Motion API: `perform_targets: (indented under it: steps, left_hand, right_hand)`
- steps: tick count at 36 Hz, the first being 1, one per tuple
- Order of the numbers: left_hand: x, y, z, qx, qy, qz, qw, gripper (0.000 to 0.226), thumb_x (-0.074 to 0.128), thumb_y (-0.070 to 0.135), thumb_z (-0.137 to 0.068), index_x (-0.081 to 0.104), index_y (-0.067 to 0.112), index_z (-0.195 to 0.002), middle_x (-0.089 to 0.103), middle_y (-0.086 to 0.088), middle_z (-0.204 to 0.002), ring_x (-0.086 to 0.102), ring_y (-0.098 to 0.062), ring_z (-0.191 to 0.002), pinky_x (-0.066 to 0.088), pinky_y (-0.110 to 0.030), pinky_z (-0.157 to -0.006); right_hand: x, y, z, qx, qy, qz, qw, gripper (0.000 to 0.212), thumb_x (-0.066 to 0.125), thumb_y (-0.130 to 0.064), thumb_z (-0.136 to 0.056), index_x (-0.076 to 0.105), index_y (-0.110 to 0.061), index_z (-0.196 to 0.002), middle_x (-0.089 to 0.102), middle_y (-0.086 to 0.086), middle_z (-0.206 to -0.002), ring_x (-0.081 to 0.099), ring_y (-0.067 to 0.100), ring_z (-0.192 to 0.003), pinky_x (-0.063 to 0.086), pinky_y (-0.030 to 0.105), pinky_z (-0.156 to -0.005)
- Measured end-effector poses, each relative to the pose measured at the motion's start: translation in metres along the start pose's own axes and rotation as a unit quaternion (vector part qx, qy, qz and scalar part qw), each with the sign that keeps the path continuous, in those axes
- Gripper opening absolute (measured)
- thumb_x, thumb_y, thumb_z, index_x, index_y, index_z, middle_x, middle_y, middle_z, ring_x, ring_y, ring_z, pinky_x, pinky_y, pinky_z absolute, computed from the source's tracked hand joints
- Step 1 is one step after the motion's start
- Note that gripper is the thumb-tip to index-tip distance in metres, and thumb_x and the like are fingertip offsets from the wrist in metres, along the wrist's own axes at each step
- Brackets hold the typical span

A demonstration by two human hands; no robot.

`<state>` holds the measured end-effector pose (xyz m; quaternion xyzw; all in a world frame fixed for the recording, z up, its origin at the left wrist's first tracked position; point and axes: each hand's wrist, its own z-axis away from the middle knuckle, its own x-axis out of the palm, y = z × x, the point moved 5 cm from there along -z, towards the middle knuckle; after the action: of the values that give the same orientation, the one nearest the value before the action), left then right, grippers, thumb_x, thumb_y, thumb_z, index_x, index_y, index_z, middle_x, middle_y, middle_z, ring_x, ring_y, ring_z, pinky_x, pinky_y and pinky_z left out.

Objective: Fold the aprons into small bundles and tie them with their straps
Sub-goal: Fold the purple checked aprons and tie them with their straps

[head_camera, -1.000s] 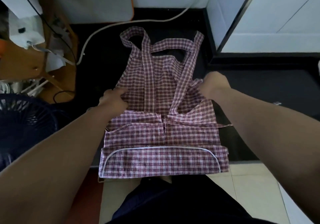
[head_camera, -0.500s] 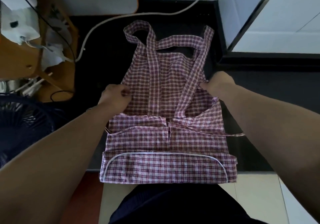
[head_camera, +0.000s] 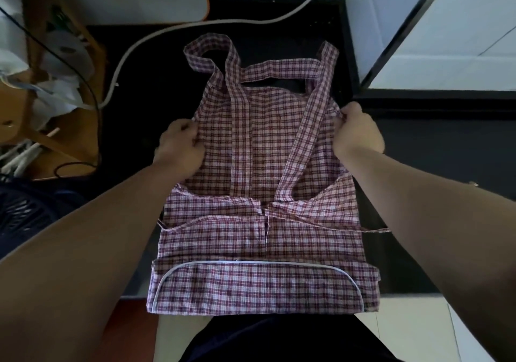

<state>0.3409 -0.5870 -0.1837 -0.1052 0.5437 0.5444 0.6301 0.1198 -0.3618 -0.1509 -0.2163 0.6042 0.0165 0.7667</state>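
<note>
A red-and-white checked apron (head_camera: 262, 238) lies spread on a black surface (head_camera: 156, 101), its lower part folded up in bands, a white-piped pocket (head_camera: 259, 286) nearest me. Its neck straps (head_camera: 237, 65) lie crossed over the bib at the far end. A thin tie strap (head_camera: 374, 230) sticks out to the right. My left hand (head_camera: 180, 145) grips the bib's left edge. My right hand (head_camera: 357, 132) grips the bib's right edge, with the cloth bunched in its fingers.
A white cable (head_camera: 178, 29) curves across the black surface beyond the apron. A wooden stand with clutter (head_camera: 55, 82) is at the left, a dark fan (head_camera: 22, 213) below it. White panels (head_camera: 446, 40) stand at the right. Pale floor tiles (head_camera: 413, 333) lie near me.
Both hands slid farther up the bib's side edges and drew it wider and flatter. The view shifted slightly down and closer.
</note>
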Motion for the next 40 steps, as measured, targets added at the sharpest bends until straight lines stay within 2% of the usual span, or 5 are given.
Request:
perform_targets:
  steps: [3, 18, 26, 34, 40]
  left_hand:
    - [-0.002, 0.015, 0.011, -0.005, 0.058, -0.189, 0.980, 0.065, 0.049, 0.040, -0.096, 0.016, 0.027, -0.151, -0.001, -0.008, -0.159, 0.009, -0.036, -0.142, 0.017, -0.051, -0.112]
    - [0.010, 0.079, -0.046, 0.052, -0.002, 0.233, 0.971, 0.064, 0.054, 0.030, -0.096, 0.022, 0.040, -0.150, 0.049, 0.016, -0.130, 0.059, -0.003, -0.085, 0.049, -0.010, -0.062]
    - [0.004, 0.098, -0.062, -0.003, -0.073, 0.403, 0.912, 0.021, 0.052, 0.010, -0.094, 0.067, 0.024, -0.101, 0.070, -0.003, -0.101, 0.065, -0.023, -0.101, 0.053, -0.040, -0.094]
    - [-0.031, 0.097, -0.069, 0.056, 0.111, 0.340, 0.932, 0.041, 0.044, 0.015, -0.096, 0.059, 0.027, -0.132, 0.061, 0.004, -0.126, 0.060, -0.012, -0.107, 0.049, -0.031, -0.098]
    - [-0.019, 0.073, -0.077, 0.081, 0.052, 0.008, 0.995, 0.060, 0.040, 0.050, -0.096, 0.022, 0.034, -0.152, 0.022, 0.000, -0.159, 0.028, -0.026, -0.141, 0.029, -0.042, -0.114]
  right_hand:
    - [-0.011, -0.011, -0.001, -0.054, 0.056, 0.094, 0.993, 0.034, 0.046, -0.015, -0.095, 0.042, -0.012, -0.129, 0.051, 0.017, -0.123, 0.049, 0.036, -0.110, 0.040, 0.042, -0.087]
    - [0.022, -0.048, -0.043, 0.074, -0.114, -0.302, 0.943, 0.069, 0.058, -0.020, -0.094, 0.017, -0.015, -0.149, 0.050, 0.009, -0.133, 0.055, 0.029, -0.113, 0.047, 0.034, -0.086]
    - [0.019, -0.073, -0.070, -0.001, -0.141, -0.362, 0.922, 0.057, 0.052, 0.004, -0.092, 0.042, -0.022, -0.141, 0.053, 0.002, -0.112, 0.055, 0.013, -0.081, 0.050, 0.020, -0.066]
    - [-0.015, -0.097, -0.082, -0.166, -0.103, -0.298, 0.934, 0.042, 0.056, 0.004, -0.088, 0.059, -0.010, -0.127, 0.062, 0.007, -0.116, 0.062, 0.021, -0.104, 0.056, 0.030, -0.085]
    - [0.002, -0.096, -0.073, -0.200, -0.188, -0.128, 0.953, 0.082, 0.060, -0.015, -0.093, 0.006, -0.023, -0.153, 0.005, 0.009, -0.160, 0.020, 0.025, -0.144, 0.028, 0.027, -0.113]
